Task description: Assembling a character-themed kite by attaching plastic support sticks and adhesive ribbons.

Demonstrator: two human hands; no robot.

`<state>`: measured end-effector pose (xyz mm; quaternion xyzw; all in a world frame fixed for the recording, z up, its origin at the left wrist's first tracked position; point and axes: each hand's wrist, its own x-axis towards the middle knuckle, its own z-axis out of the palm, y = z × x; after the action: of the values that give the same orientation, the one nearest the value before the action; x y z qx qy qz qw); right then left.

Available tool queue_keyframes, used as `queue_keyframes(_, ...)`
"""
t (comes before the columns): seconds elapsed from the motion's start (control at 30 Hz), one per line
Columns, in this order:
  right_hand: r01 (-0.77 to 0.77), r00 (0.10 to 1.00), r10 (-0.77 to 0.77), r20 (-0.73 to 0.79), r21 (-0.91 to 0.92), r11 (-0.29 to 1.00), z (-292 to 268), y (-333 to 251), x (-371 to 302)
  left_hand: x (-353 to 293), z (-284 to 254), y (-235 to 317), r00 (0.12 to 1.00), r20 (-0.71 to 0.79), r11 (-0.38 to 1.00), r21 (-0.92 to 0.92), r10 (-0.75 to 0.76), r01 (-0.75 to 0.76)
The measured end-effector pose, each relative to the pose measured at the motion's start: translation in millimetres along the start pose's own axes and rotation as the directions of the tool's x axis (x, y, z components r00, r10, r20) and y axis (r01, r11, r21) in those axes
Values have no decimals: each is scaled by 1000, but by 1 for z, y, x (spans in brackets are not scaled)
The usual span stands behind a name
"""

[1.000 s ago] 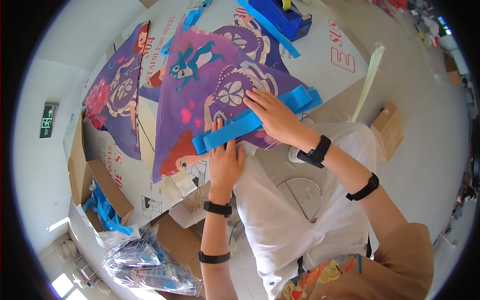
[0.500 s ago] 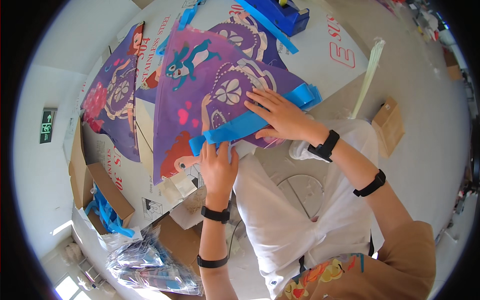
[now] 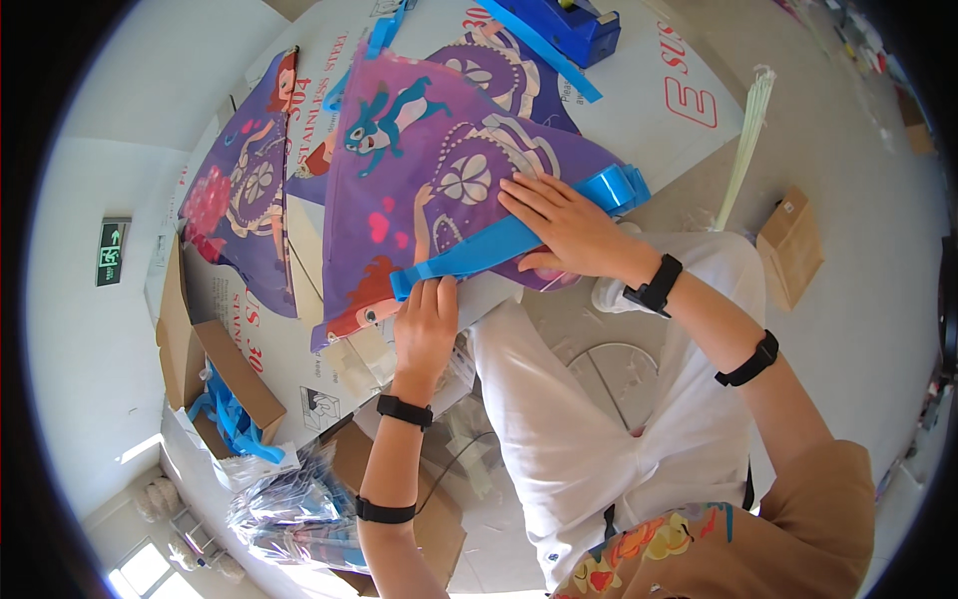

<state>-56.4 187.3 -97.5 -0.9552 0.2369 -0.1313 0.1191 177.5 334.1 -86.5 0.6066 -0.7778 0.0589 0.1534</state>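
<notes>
A purple kite-shaped plastic sheet (image 3: 399,200), printed with a red-haired figure and a blue animal, lies in front of me. Across its near edge runs a wide blue ribbon (image 3: 489,250), looped over at its right end. My left hand (image 3: 427,324) has its fingers bent down onto the ribbon near its left end; the fingertips and thumb are partly hidden. Flat over the ribbon and sheet rests my right hand (image 3: 579,230), fingers stretched out and thumb apart, below the looped end.
Similar printed sheets (image 3: 254,190) lie left and behind. A blue tape dispenser (image 3: 589,35) stands at the back. At lower left are an open cardboard box (image 3: 244,374) of blue ribbon and a clear plastic bag (image 3: 289,514). Pale sticks (image 3: 746,145) and a brown carton (image 3: 791,250) are at right.
The view has shifted slightly. My left hand has slid a little left along the ribbon, and the fold near the ribbon's left end looks flatter. My right hand stays on the sheet.
</notes>
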Motion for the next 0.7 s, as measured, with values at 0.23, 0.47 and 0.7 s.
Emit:
queue_keyframes(0.23, -14, 1000, 15, 27, -22, 1000, 1, 0, -1, 7, -8, 8, 1000, -20, 991, 129, -15, 18)
queue_keyframes(0.47, -13, 1000, 14, 26, -34, 999, 3, 0, -1, 24, -14, 9, 999, 39, 968, 251, 12, -21)
queue_keyframes(0.7, -37, 999, 36, 36, 21, 999, 1, -2, 2, 32, -5, -8, 984, 142, 946, 291, 104, -142)
